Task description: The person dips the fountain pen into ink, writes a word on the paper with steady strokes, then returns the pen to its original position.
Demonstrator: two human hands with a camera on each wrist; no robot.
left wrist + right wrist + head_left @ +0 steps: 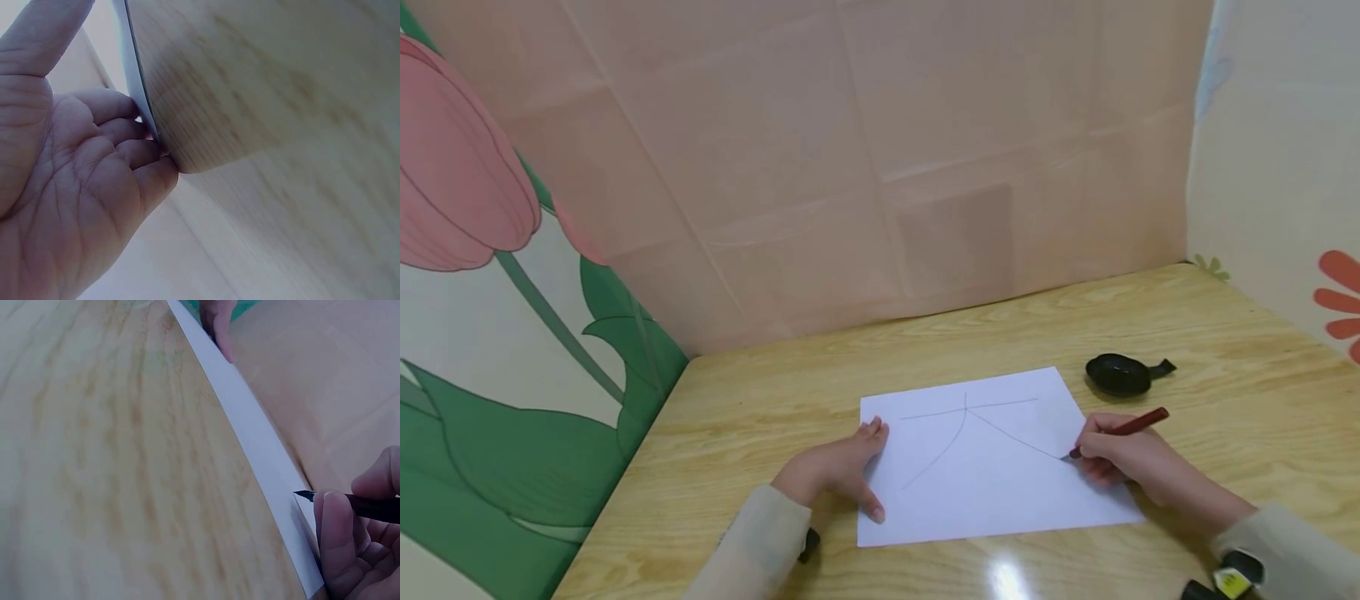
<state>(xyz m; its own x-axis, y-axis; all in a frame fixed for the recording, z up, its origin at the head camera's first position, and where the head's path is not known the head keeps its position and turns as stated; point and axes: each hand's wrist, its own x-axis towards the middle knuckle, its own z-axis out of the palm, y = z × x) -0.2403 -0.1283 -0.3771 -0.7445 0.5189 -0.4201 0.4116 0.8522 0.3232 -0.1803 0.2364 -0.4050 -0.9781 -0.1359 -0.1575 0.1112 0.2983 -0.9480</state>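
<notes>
A white sheet of paper [992, 492] lies on the wooden table with several thin dark lines drawn on it. My right hand [1116, 454] pinches a dark red pen [1138, 422]. The pen's pointed dark tip touches the paper at the lower end of the line that slopes right; that tip also shows beside the right hand [350, 550] in the right wrist view. At the sheet's left edge rests my left hand [842, 467], thumb and fingertips spread on the paper. In the left wrist view, the left hand's palm [75, 169] faces the camera and holds nothing.
A small black dish-like object [1118, 375] with a short strip sticking out sits beyond the paper's right corner. The wooden table [760, 400] meets a pink covering [775, 167] at the back. Flower-patterned panels stand at both sides. Black wrist straps show near both sleeves.
</notes>
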